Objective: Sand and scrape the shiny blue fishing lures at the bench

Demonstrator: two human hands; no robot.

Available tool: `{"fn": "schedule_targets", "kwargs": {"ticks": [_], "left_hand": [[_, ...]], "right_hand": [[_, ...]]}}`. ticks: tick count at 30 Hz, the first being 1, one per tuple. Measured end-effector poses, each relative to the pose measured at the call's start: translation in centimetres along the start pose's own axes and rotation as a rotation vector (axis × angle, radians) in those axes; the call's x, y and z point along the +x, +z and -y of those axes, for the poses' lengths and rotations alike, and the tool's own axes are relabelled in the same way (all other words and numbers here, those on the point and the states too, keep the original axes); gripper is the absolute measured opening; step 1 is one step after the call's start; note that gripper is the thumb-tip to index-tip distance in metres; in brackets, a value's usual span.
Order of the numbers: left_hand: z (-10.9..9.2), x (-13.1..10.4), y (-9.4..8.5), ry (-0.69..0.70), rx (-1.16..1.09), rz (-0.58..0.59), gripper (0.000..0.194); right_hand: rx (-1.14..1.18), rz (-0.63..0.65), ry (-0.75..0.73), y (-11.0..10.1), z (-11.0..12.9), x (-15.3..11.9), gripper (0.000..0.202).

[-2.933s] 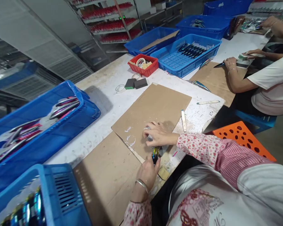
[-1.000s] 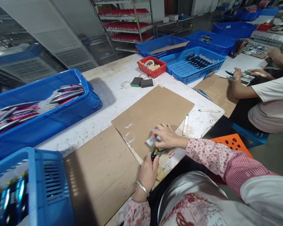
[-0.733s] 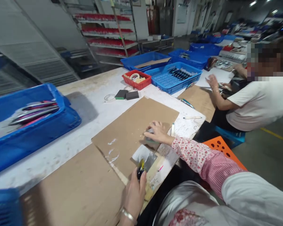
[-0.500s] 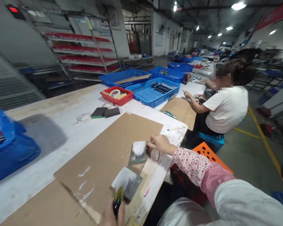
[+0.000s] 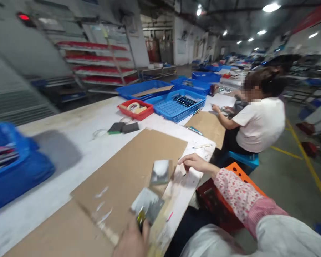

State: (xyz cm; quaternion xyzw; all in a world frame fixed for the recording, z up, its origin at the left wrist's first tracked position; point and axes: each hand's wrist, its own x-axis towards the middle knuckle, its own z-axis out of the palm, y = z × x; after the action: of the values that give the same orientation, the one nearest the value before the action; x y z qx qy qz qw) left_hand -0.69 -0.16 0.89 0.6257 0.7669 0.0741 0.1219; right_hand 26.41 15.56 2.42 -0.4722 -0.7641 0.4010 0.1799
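My left hand (image 5: 133, 237) is closed around a small glossy object (image 5: 141, 218), dark with a yellow end, whose kind I cannot make out. It is just in front of a grey square pad (image 5: 147, 204) partly covered in white material. A second grey pad (image 5: 160, 171) with a white patch lies farther up, on the edge of the brown cardboard (image 5: 123, 164). To the right of that pad, my right hand (image 5: 196, 163), in a floral sleeve, has its fingers closed on a small pale piece (image 5: 183, 170) over the table edge.
Dark sanding-type blocks (image 5: 130, 127) and a red tray (image 5: 136, 109) with tape lie on the white table (image 5: 101, 119). A blue basket (image 5: 166, 111) of dark pieces stands behind. At left is a blue bin (image 5: 21, 185). A co-worker (image 5: 259, 114) sits at right near an orange stool (image 5: 234, 169).
The view has shifted slightly, moving the scene to the right. My right hand's fingers have come onto the small pale piece that lay below them. My left hand still holds the dark and yellow object.
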Motion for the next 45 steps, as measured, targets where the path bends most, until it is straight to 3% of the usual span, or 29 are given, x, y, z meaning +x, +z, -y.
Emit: {"fn": "schedule_targets", "kwargs": {"ticks": [3, 5, 7, 13, 17, 20, 23, 26, 31, 35, 41, 45], "left_hand": [[-1.4, -0.4, -0.6, -0.138, 0.073, 0.129, 0.036], [-2.1, -0.3, -0.9, -0.161, 0.087, 0.152, 0.035], [-2.4, -0.2, -1.0, -0.186, 0.096, 0.157, 0.036], [-2.5, 0.0, -0.9, -0.206, 0.132, 0.143, 0.037], [-2.9, 0.4, -1.1, -0.236, 0.150, 0.147, 0.036], [-3.1, 0.6, -1.2, -0.248, 0.175, 0.152, 0.038], [-3.2, 0.6, -1.0, -0.247, 0.189, 0.145, 0.039], [-3.3, 0.5, -0.8, -0.251, 0.197, 0.142, 0.039], [-3.6, 0.4, -0.6, -0.260, 0.212, 0.136, 0.038], [-3.7, 0.4, -0.6, -0.259, 0.225, 0.133, 0.038], [-3.7, 0.3, -0.3, -0.260, 0.249, 0.140, 0.035], [-4.0, 0.3, -0.4, -0.273, 0.249, 0.160, 0.033]], "right_hand": [[0.534, 0.252, -0.137, 2.0, 1.1, -0.9, 0.029], [0.650, 0.408, -0.163, 3.6, 1.9, -1.4, 0.036], [0.672, 0.462, -0.161, 5.1, 2.7, -1.6, 0.038], [0.540, 0.303, -0.203, 8.5, 3.8, -1.5, 0.029], [0.358, 0.278, -0.302, 9.3, 3.5, -1.3, 0.019], [0.407, 0.268, -0.302, 9.7, 3.4, -1.2, 0.019], [0.444, 0.099, -0.261, 10.6, 3.6, -1.2, 0.020], [0.337, -0.069, -0.282, 12.1, 4.3, -1.3, 0.017], [0.200, -0.228, -0.375, 13.9, 5.2, -1.6, 0.015], [0.208, -0.265, -0.386, 14.5, 5.1, -1.5, 0.017], [0.022, -0.350, -0.436, 15.6, 4.5, -1.4, 0.013], [-0.040, -0.330, -0.416, 15.8, 4.6, -1.4, 0.013]]}}
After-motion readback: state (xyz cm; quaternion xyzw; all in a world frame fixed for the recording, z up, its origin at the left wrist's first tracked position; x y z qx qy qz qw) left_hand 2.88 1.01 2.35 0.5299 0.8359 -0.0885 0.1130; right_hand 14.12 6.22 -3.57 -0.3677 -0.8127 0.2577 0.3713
